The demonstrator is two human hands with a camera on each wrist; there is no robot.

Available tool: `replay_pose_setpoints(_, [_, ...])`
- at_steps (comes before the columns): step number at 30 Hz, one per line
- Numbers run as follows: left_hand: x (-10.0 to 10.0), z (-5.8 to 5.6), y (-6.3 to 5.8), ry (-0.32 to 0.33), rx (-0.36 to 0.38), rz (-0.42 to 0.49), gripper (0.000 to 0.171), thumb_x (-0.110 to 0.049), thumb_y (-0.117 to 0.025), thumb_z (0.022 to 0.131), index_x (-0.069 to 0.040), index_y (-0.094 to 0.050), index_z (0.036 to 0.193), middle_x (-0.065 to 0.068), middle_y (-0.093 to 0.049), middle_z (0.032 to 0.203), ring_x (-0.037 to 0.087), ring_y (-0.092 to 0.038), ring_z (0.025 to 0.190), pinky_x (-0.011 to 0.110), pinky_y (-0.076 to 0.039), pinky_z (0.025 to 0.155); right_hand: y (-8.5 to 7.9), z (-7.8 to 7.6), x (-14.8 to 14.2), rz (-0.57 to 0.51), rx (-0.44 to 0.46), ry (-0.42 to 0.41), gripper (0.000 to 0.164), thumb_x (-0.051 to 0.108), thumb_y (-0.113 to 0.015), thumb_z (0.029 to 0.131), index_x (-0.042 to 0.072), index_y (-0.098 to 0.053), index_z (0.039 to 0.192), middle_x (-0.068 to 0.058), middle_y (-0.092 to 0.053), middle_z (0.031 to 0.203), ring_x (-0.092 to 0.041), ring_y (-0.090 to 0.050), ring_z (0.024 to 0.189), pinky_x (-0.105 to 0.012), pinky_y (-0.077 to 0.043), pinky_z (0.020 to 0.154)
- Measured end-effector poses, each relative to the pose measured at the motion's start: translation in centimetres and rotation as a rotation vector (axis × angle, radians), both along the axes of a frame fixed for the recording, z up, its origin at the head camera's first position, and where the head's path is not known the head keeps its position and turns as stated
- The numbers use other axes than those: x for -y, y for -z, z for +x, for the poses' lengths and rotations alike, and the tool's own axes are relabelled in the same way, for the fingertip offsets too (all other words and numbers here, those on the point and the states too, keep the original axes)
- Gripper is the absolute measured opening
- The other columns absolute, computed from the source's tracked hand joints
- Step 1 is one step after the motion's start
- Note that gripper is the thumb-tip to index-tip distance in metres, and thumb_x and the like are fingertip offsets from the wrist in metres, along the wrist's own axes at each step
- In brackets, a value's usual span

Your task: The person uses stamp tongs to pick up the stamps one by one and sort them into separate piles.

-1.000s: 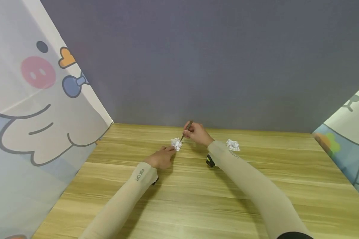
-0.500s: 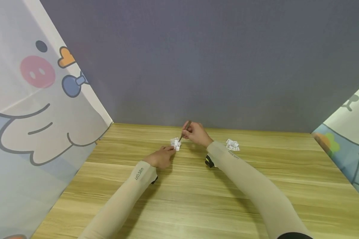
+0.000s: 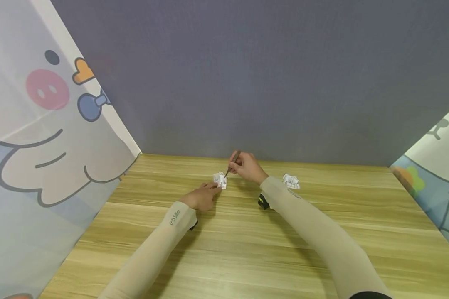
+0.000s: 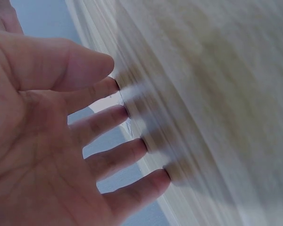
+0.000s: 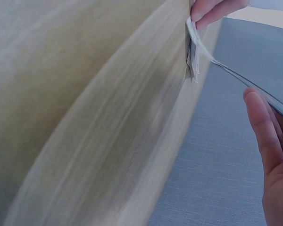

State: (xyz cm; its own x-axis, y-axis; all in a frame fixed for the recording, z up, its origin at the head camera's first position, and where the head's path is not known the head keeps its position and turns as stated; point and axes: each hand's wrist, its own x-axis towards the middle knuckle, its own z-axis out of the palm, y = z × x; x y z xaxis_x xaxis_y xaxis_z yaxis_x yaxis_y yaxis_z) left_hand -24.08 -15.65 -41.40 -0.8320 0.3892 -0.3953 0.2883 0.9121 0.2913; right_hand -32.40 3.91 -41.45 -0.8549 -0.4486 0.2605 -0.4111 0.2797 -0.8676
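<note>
My right hand point(image 3: 248, 169) holds metal tweezers point(image 3: 233, 164), slanting down to a small heap of white printed paper slips point(image 3: 219, 179). In the right wrist view, the tweezers' point(image 5: 247, 81) tips meet the edge of a white slip point(image 5: 201, 42) that stands up bent from the heap. My left hand point(image 3: 202, 197) lies at the heap's near edge with fingertips on the slips. In the left wrist view, the left hand point(image 4: 61, 127) has its fingers extended, tips down at the table, and its thumb apart; the slips are mostly hidden behind them.
A second heap of white paper slips point(image 3: 291, 181) lies to the right on the wood-grain table point(image 3: 232, 249). A grey panel point(image 3: 247, 83) rises behind the table's far edge. Cartoon-printed cloths hang left point(image 3: 60, 137) and right point(image 3: 441, 178).
The tweezers' tips have shifted slightly at the heap, and its right-hand slip has moved a little left, making the heap look narrower. The left hand has hardly moved.
</note>
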Motion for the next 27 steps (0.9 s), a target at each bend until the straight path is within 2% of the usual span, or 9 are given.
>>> replay_pose_setpoints(8, [-0.4, -0.1, -0.1, 0.006, 0.007, 0.007, 0.063, -0.003, -0.046, 0.092, -0.020, -0.029, 0.150, 0.004, -0.016, 0.156, 0.037, -0.010, 0.140, 0.057, -0.027, 0.105, -0.1, 0.1, -0.9, 0.000, -0.019, 0.007, 0.007, 0.005, -0.058, 0.094, -0.001, -0.057, 0.095, -0.017, -0.066, 0.084, -0.039, -0.065, 0.081, -0.047, -0.056, 0.071])
replay_pose_setpoints(15, [-0.6, -0.2, 0.1, 0.016, -0.002, 0.006, 0.065, -0.002, -0.046, 0.091, -0.021, -0.028, 0.150, 0.005, -0.015, 0.156, 0.038, -0.010, 0.140, 0.058, -0.025, 0.105, -0.9, 0.2, -2.7, -0.016, -0.044, 0.042, 0.005, 0.005, -0.059, 0.093, 0.000, -0.057, 0.093, -0.015, -0.066, 0.083, -0.041, -0.065, 0.081, -0.048, -0.055, 0.071])
replay_pose_setpoints(18, [-0.6, -0.2, 0.1, 0.030, -0.013, 0.007, 0.066, 0.000, -0.046, 0.090, -0.020, -0.029, 0.150, 0.006, -0.015, 0.156, 0.039, -0.010, 0.140, 0.058, -0.025, 0.105, -2.2, 0.6, -4.2, -0.010, -0.104, 0.053, 0.005, 0.006, -0.060, 0.093, 0.002, -0.058, 0.093, -0.012, -0.067, 0.083, -0.033, -0.067, 0.078, -0.041, -0.057, 0.069])
replay_pose_setpoints(22, [-0.4, -0.1, 0.2, 0.029, -0.009, 0.006, 0.068, 0.001, -0.044, 0.088, -0.020, -0.028, 0.151, 0.007, -0.015, 0.156, 0.036, -0.010, 0.140, 0.057, -0.027, 0.105, -5.0, 1.6, -6.6, -0.014, -0.210, 0.072, 0.006, 0.008, -0.062, 0.092, 0.002, -0.060, 0.092, -0.011, -0.069, 0.084, -0.022, -0.068, 0.074, -0.028, -0.056, 0.064])
replay_pose_setpoints(27, [-0.1, 0.1, 0.2, 0.018, 0.001, 0.004, 0.071, 0.004, -0.043, 0.085, -0.020, -0.028, 0.150, 0.006, -0.015, 0.156, 0.036, -0.010, 0.140, 0.055, -0.028, 0.105, -7.7, 3.3, -9.6, -0.036, -0.344, 0.089, 0.006, 0.002, -0.062, 0.090, -0.003, -0.060, 0.095, -0.014, -0.069, 0.087, -0.027, -0.068, 0.073, -0.030, -0.057, 0.063])
